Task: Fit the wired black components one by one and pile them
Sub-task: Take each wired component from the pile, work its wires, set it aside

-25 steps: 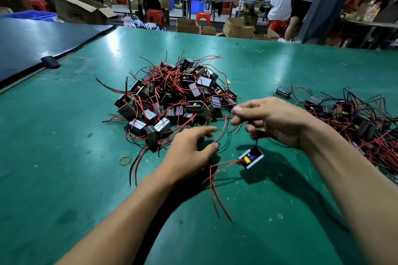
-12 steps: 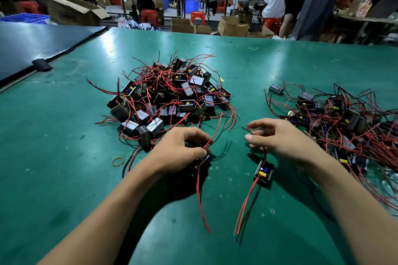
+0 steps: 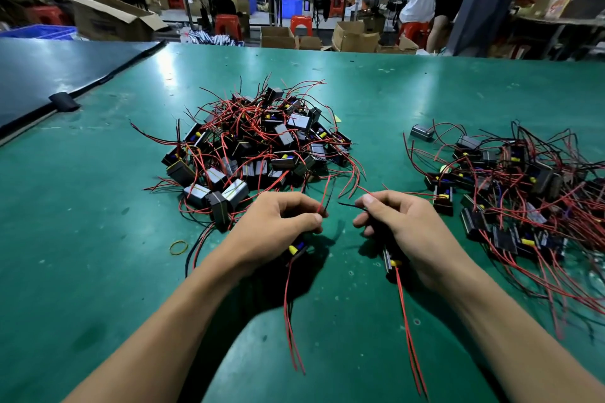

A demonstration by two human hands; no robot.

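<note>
My left hand [image 3: 278, 227] grips a black component [image 3: 296, 250] with a yellow part, and pinches its red and black wires between thumb and forefinger. My right hand [image 3: 402, 227] holds a second black component [image 3: 391, 260] and pinches a black wire at its fingertips. Red wires trail from both components toward me. Ahead of my left hand lies a heap of wired black components [image 3: 258, 147]. A second, flatter pile [image 3: 514, 186] spreads out to the right of my right hand.
Everything lies on a green table [image 3: 98, 255]. A yellow rubber band [image 3: 178, 248] lies left of my left hand. A dark mat [image 3: 49, 72] covers the far left. Cardboard boxes, red stools and people stand beyond the table's far edge.
My right hand has drawn its component in from dangling by the wires into the palm. My left hand has closed on its component and wires. Both hands moved nearer each other.
</note>
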